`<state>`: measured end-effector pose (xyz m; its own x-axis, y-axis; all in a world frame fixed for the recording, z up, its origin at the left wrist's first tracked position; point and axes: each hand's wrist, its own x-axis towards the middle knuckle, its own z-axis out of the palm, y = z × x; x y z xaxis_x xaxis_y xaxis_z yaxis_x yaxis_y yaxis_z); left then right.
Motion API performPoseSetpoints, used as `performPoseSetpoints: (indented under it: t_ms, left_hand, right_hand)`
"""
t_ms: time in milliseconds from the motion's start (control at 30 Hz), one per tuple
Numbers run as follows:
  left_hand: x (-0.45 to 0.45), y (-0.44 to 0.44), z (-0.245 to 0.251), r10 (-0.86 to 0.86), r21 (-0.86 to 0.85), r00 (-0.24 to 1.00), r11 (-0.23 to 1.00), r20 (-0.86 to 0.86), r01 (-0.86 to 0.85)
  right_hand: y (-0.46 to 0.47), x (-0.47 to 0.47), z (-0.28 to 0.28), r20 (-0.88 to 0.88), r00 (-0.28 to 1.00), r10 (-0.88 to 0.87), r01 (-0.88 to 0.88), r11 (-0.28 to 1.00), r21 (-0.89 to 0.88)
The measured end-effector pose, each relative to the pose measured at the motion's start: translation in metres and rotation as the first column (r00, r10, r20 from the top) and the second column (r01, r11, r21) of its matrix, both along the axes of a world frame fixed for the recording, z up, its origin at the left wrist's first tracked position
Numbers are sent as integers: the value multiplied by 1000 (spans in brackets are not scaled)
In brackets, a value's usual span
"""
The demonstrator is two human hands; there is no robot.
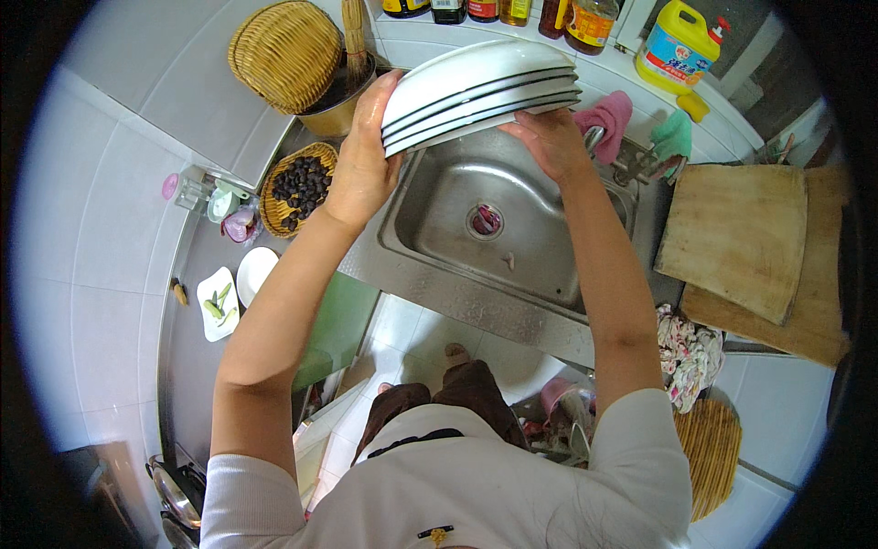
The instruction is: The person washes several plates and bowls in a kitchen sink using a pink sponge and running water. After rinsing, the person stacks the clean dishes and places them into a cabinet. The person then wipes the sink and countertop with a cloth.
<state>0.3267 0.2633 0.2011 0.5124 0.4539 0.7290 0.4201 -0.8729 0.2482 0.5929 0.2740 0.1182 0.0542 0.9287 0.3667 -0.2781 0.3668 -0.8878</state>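
A stack of several white plates with dark rims (pixel 480 89) is held up, tilted, above the far edge of the stainless steel sink (pixel 453 267). My left hand (pixel 367 151) grips the stack's left side, and my right hand (pixel 549 141) supports it from the right, fingers at the lower edge. Inside the sink basin, purple scraps lie in the drain (pixel 485 221), and a small pale scrap (pixel 508 261) rests near it. A pink cloth (pixel 607 123) hangs at the faucet, just right of my right hand.
Left of the sink are a wicker basket of dark pieces (pixel 300 189), a small white bowl (pixel 256 274) and a white dish with green peppers (pixel 218 302). Wooden cutting boards (pixel 737 233) lie at right. Bottles and a yellow detergent jug (pixel 679 51) line the sill.
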Motion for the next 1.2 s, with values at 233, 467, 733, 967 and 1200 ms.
performPoseSetpoints:
  t_ms: [233,467,733,967,1200]
  left_hand:
    - [3,-1,1,13,-66,999,998,29,-11]
    - [2,-2,7,11,-77,999,997,-35,-13]
    - [1,-4,5,-9,33,999,999,-32,10]
    - [-3,-1,5,-23,58,1000,998,-8,23]
    - [0,-4,5,-8,40,999,999,-35,10]
  right_hand:
    - [0,0,3,-297,947,120,-148,986,-75]
    - [0,-1,9,-349,926,146,-185,979,-81]
    - [8,-1,1,-7,1000,26,-26,996,83]
    - [-5,-10,16,-385,916,112,-150,986,-71]
    - [-10,-12,26,-452,881,137,-185,981,-65]
